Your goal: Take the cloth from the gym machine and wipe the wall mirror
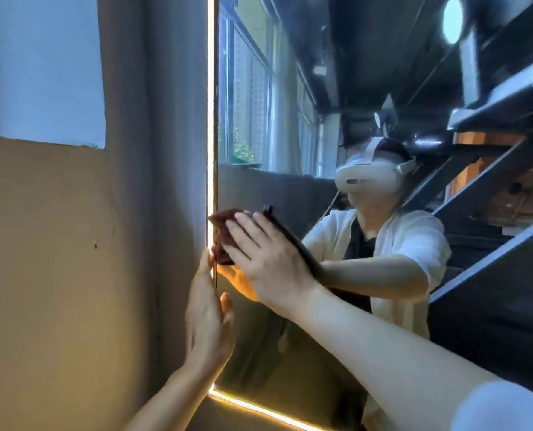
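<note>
Your right forearm (399, 353) crosses nearest the lens, and your right hand (265, 253) lies flat with fingers straight, pressing the cloth (220, 222) to the wall mirror (290, 188) at its lit left edge (211, 119). Your left hand (207, 318) is open too, fingertips resting on that edge, holding nothing. The cloth is dark reddish-brown, bunched and folded under your palm. It looks soft, light and limp, so spread pressure through the whole palm; the glass is likely hard and slick, so press moderately
</note>
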`<move>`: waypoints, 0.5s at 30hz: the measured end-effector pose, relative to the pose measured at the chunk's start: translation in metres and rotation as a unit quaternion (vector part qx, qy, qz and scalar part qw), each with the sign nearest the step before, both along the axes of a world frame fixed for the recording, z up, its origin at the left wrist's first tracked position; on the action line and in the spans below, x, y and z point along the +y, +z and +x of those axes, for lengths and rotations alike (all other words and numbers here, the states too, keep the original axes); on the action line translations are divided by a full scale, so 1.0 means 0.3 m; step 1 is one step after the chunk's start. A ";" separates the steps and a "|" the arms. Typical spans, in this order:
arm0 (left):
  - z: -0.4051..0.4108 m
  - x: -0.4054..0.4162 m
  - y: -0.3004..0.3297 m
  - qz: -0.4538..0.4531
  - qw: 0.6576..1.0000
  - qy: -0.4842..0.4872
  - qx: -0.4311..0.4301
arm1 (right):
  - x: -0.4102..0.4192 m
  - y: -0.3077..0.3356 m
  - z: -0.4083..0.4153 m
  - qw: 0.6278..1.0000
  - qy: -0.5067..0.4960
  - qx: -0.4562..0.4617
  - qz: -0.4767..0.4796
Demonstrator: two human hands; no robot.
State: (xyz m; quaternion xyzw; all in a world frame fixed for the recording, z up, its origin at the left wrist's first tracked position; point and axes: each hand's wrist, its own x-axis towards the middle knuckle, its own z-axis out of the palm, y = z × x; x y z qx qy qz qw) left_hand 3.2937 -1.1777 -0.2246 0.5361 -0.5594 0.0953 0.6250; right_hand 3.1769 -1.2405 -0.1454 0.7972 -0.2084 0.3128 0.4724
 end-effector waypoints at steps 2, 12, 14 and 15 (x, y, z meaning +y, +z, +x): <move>0.004 0.002 -0.003 -0.014 0.999 -0.015 0.026 | 0.015 -0.062 -0.031 0.996 0.003 0.090 0.022; 0.011 -0.001 0.000 -0.017 0.999 -0.023 0.028 | 0.002 -0.005 -0.029 0.999 -0.010 0.028 -0.034; 0.021 -0.001 0.004 -0.032 0.998 -0.023 0.038 | 0.013 -0.073 -0.080 0.990 -0.013 0.137 0.006; 0.028 -0.003 0.010 -0.039 0.998 -0.022 0.036 | 0.006 -0.050 -0.091 0.986 -0.018 0.165 -0.011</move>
